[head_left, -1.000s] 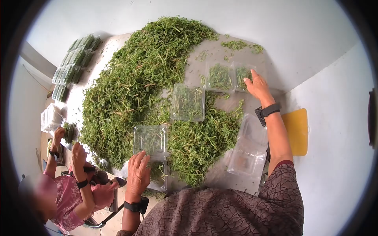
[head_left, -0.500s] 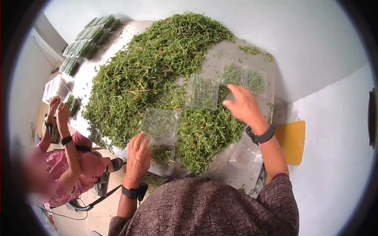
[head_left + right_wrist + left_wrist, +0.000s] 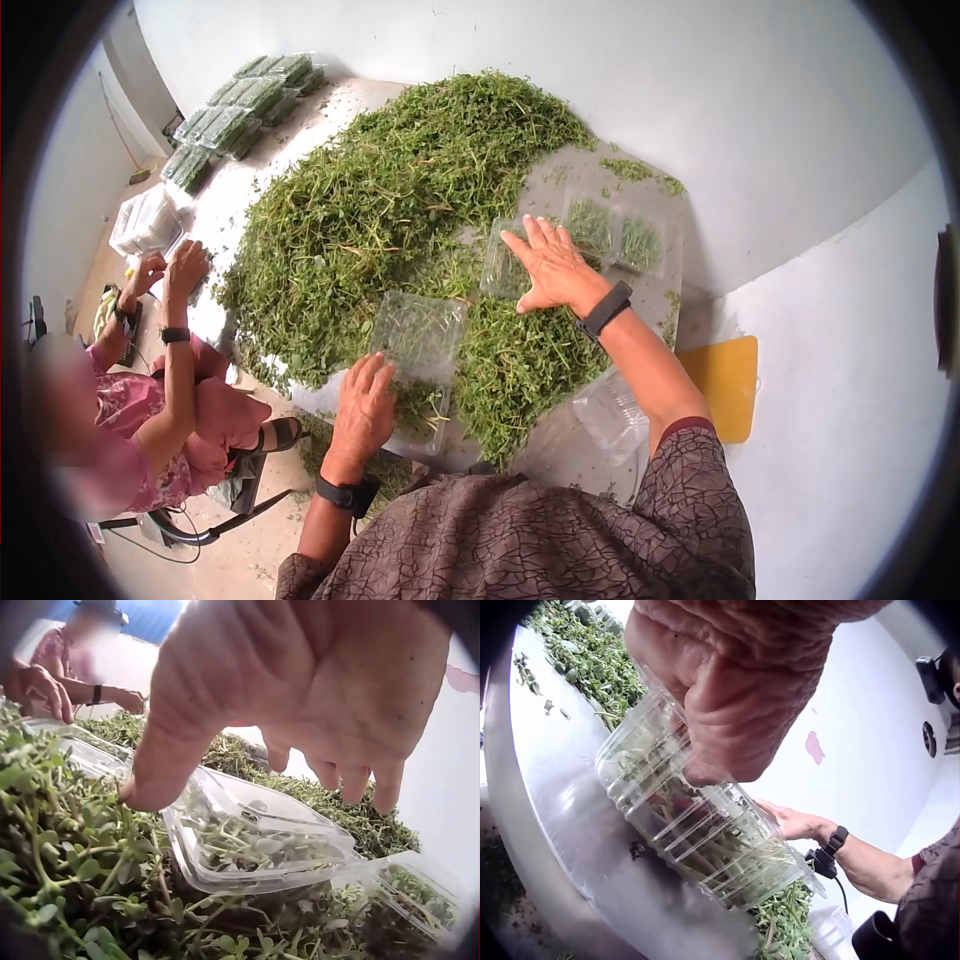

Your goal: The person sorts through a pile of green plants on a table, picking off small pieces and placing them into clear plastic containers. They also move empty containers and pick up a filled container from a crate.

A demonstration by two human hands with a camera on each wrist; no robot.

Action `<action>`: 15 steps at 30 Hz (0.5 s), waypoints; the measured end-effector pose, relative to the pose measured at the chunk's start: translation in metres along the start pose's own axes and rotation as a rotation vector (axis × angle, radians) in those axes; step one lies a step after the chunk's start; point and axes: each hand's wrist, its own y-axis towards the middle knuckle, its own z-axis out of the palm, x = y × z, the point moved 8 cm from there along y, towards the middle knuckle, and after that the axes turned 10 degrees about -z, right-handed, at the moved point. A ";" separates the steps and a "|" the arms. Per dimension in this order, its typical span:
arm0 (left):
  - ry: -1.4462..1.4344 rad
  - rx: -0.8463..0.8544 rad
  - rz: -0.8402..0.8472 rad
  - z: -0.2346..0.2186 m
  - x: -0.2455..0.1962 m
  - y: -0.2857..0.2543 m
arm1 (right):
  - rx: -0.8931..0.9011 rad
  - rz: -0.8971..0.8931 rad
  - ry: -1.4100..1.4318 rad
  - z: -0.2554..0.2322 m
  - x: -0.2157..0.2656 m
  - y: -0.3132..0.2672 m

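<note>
My left hand (image 3: 365, 405) is at the near left clear plastic clamshell box (image 3: 430, 440), which has greens inside. In the left wrist view, the thumb and curled fingers grip the edge of this ribbed box (image 3: 705, 851). Its transparent lid (image 3: 420, 335) lies folded back over the greens. My right hand (image 3: 555, 270) is spread over a second clear lid (image 3: 500, 262), holding nothing. In the right wrist view, that clear plastic piece (image 3: 262, 832) lies on leafy stems below the palm. Two more clear plastic halves with greens, a left one (image 3: 590, 225) and a right one (image 3: 640, 242), lie beyond the right hand.
A large heap of leafy greens (image 3: 400, 190) covers the table, with a smaller pile (image 3: 520, 370) nearer me. Filled boxes (image 3: 240, 110) are stacked far left. Another person (image 3: 165, 420) works at the left edge. Empty boxes (image 3: 610, 410) and a yellow board (image 3: 722, 385) are at right.
My right hand has moved left from the far right half to over the middle lid, fingers now spread. My left hand stays at the near left box. The head view has shifted.
</note>
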 end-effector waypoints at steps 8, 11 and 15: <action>-0.043 0.021 -0.024 0.000 0.000 0.001 | 0.110 -0.028 -0.001 0.008 -0.007 0.017; -0.050 0.009 -0.024 -0.001 -0.002 0.001 | 0.103 -0.033 0.023 0.008 -0.008 0.020; -0.052 0.005 -0.044 -0.002 -0.002 0.001 | 0.048 -0.068 0.034 0.006 -0.003 0.022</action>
